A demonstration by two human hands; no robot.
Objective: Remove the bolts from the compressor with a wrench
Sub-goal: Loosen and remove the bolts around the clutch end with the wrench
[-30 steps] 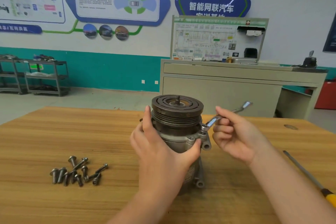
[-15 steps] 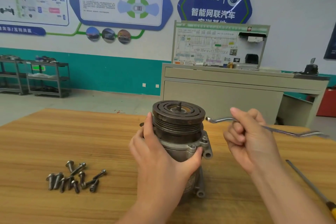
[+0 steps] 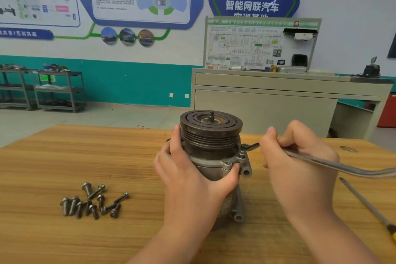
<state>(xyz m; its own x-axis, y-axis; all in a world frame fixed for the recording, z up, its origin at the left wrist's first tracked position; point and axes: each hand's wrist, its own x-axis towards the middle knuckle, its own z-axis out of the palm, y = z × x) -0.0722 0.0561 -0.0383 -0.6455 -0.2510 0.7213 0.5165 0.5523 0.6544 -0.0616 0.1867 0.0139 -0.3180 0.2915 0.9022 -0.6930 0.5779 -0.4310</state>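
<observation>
The compressor (image 3: 211,135) stands upright on the wooden table (image 3: 85,156), its dark ribbed pulley on top and grey body below. My left hand (image 3: 192,180) wraps around its near left side, thumb across the body. My right hand (image 3: 297,161) grips a long steel wrench (image 3: 342,167) just right of the compressor. The wrench's ring end sits at a bolt on the compressor's right flange (image 3: 244,150); its handle runs off to the right, blurred. Several loose bolts (image 3: 92,201) lie in a pile on the table at the left.
A screwdriver (image 3: 368,206) with a yellow handle lies on the table at the far right. Behind the table stand a beige cabinet (image 3: 267,103) with a display board and metal shelf racks (image 3: 53,90) at the back left.
My right hand turned the wrench round so its handle points right, lifted it off, then lowered its ring end back onto the right flange. My left hand kept hold of the compressor.
</observation>
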